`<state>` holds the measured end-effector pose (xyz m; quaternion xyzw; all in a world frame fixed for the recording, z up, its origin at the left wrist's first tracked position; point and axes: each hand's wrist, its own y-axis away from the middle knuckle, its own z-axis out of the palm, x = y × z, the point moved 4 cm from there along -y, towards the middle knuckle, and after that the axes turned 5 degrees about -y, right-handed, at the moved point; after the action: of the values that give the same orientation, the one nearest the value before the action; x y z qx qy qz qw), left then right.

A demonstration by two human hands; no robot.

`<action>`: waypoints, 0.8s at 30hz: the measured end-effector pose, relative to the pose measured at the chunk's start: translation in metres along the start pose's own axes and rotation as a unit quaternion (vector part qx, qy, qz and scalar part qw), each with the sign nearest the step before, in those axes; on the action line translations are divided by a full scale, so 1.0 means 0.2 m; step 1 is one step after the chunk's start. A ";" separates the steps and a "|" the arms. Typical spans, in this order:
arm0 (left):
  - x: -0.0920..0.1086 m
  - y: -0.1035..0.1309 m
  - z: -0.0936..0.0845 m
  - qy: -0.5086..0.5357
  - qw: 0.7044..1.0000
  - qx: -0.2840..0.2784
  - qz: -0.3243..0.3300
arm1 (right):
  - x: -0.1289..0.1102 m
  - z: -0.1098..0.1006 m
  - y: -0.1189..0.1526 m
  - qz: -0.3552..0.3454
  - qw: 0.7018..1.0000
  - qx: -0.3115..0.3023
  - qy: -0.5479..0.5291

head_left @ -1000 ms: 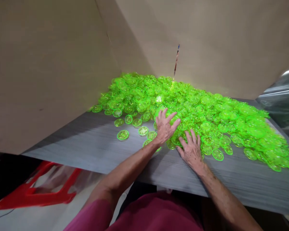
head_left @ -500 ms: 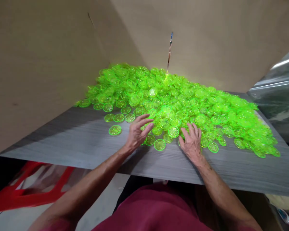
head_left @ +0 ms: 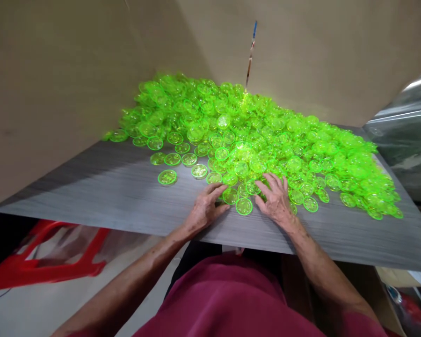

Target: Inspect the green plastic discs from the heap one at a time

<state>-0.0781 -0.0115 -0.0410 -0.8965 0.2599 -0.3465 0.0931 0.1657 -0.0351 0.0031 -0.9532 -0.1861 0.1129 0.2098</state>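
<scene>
A large heap of clear green discs [head_left: 266, 135] lies across the grey tabletop against the boards. My left hand [head_left: 207, 206] is at the heap's front edge, thumb and fingers apart around the left side of a few loose discs. My right hand [head_left: 274, 199] rests on the right side of them, its fingers spread over discs at the edge. Between the two hands a single disc [head_left: 244, 206] lies flat on the table. Neither hand has a disc lifted. Another loose disc [head_left: 167, 177] sits apart on the left.
Tall beige boards [head_left: 301, 56] stand behind and to the left of the heap. A narrow slit shows in the back board. Below the grey table [head_left: 126, 201] at the left is a red plastic stool [head_left: 56, 276]. Silvery sheeting [head_left: 410, 135] hangs at the right.
My left hand has drawn back toward the table's front edge and slightly right. My right hand has shifted a little left. Discs between them have moved, and the whole view has tilted slightly.
</scene>
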 end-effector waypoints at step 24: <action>-0.04 0.03 -0.05 -0.111 0.983 0.100 -0.108 | -0.27 -0.01 0.23 0.020 0.999 0.011 -0.045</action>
<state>-0.0926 -0.0128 -0.0408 -0.9383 0.1137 -0.2773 0.1723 0.1308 -0.0970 -0.0075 -0.9482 -0.1749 0.1623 0.2097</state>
